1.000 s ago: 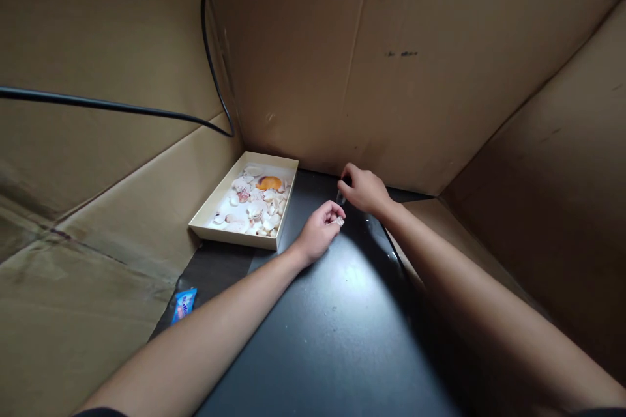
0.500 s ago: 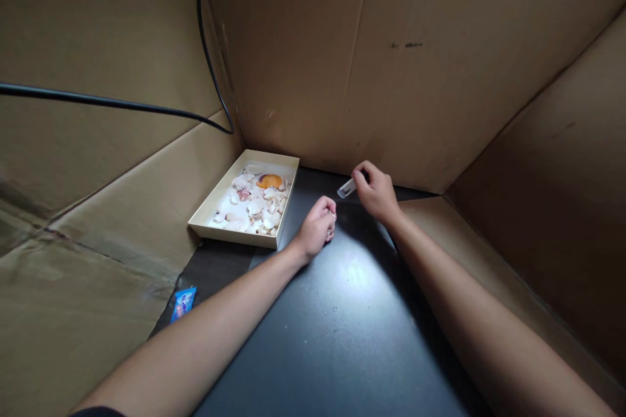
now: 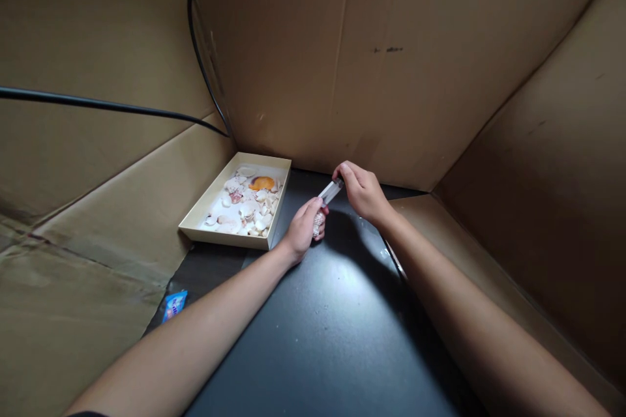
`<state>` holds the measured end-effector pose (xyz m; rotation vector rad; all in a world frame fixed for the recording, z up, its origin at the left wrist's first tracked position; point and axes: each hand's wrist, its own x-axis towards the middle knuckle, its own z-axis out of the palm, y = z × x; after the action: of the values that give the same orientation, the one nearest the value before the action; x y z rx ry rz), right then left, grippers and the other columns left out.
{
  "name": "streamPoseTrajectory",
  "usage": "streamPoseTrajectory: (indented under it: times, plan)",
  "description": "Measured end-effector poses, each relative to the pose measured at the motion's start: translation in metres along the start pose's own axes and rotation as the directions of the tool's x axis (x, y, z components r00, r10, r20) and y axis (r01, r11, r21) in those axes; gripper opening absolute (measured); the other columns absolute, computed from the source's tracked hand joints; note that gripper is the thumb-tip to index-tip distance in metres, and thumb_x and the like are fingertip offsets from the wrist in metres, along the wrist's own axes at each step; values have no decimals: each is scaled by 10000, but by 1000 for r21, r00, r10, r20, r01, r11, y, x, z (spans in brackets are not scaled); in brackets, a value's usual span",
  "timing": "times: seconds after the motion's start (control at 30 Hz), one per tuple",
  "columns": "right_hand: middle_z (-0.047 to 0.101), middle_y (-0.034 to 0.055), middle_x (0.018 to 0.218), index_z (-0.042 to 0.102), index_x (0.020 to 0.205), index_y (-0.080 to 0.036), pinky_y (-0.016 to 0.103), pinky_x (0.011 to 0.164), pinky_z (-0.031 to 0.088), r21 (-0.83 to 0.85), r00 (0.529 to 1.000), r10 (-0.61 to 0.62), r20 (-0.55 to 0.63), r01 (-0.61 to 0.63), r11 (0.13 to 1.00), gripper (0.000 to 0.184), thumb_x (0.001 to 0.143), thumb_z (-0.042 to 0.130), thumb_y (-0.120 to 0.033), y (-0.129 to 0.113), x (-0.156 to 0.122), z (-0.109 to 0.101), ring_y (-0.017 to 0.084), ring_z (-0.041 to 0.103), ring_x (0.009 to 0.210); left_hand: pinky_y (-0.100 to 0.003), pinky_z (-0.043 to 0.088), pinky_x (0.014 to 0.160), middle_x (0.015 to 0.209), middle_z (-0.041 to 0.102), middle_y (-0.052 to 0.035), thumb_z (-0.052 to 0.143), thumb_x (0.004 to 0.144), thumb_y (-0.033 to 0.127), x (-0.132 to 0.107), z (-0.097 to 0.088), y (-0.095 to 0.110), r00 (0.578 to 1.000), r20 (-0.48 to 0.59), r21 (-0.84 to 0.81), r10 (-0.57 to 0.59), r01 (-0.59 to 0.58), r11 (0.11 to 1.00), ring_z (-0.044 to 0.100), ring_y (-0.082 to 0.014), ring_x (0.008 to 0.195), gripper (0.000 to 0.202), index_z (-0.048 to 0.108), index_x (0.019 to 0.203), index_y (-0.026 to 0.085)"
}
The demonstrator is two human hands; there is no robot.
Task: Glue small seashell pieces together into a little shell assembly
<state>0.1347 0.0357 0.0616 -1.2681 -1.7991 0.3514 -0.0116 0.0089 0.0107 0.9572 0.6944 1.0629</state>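
Observation:
My left hand (image 3: 304,228) is closed around a whitish ridged seashell (image 3: 318,224), which shows between the fingers and the palm. The thumb of that hand also presses on the lower end of a small whitish, see-through tube (image 3: 331,191). At the tube's upper end, the bent fingers of my right hand (image 3: 360,189) grip it, so it slants between both hands above the dark tabletop (image 3: 313,339). What the tube contains is too small to make out.
Left of my hands stands a shallow cream box (image 3: 225,240) holding several shells, one of them orange (image 3: 263,183). A blue packet (image 3: 175,305) lies by my left forearm. Cardboard walls (image 3: 391,98) enclose the table, and a black cable (image 3: 112,103) hangs at the left.
The tube has come over to my left hand, whose thumb now touches its lower end. The seashell in my left hand shows more clearly. The whole view has shifted slightly.

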Motion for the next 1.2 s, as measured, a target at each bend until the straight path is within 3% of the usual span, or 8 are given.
streamPoseTrajectory:
  times: [0.27,0.4,0.57,0.73,0.87,1.1,1.2]
  plan:
    - [537,-11,665,568,832,-203,248,624,346,-8,996,-10,-94,10,1000,279,944,373,-368,-1,2,-1,140,494,637,-163,234,372,511,352,80,581,807,532,0,1,1,1000,-7,-1,2,-2,1000,317,-38,395,376,475,758,175]
    - [515,-19,644,563,780,-198,244,598,337,19,1000,1,11,-1,1000,294,928,400,-393,0,5,-5,131,464,616,-164,242,374,518,352,80,579,803,546,0,1,1,1000,-21,-10,4,-4,1000,322,-37,393,388,475,759,175]
    - [514,-20,641,562,761,-194,243,599,339,38,998,21,52,-23,999,318,924,408,-418,0,6,-8,129,456,620,-165,239,378,524,361,76,573,812,526,0,0,0,1000,-6,-7,-10,9,1000,324,-36,395,370,481,762,171]
    - [506,-19,635,562,762,-192,247,609,344,66,997,-14,-79,20,998,325,925,411,-428,-2,7,-9,129,454,619,-171,238,376,532,366,75,566,823,504,0,-1,0,1000,21,2,2,-2,1000,325,-39,393,342,498,793,171]
    - [544,-16,655,562,751,-191,243,602,346,58,1000,-1,3,1,998,310,912,442,-427,-2,6,-6,127,473,621,-174,238,376,527,356,76,561,832,490,-1,-1,0,1000,23,-2,12,-12,1000,327,-44,395,326,493,797,173]
    - [568,-14,623,581,696,-183,248,580,329,-35,998,39,44,-37,999,338,909,447,-408,-2,4,-5,123,478,591,-169,233,379,539,367,74,577,827,483,-1,-1,0,999,50,15,7,-8,1000,321,-36,397,328,484,789,170]
    - [598,-7,657,610,743,-182,247,588,334,-63,1000,16,8,-15,998,317,907,452,-401,-4,4,-6,123,490,601,-166,231,377,542,367,75,573,830,476,-1,-1,0,999,50,23,3,-4,1000,317,-34,396,321,480,790,170]
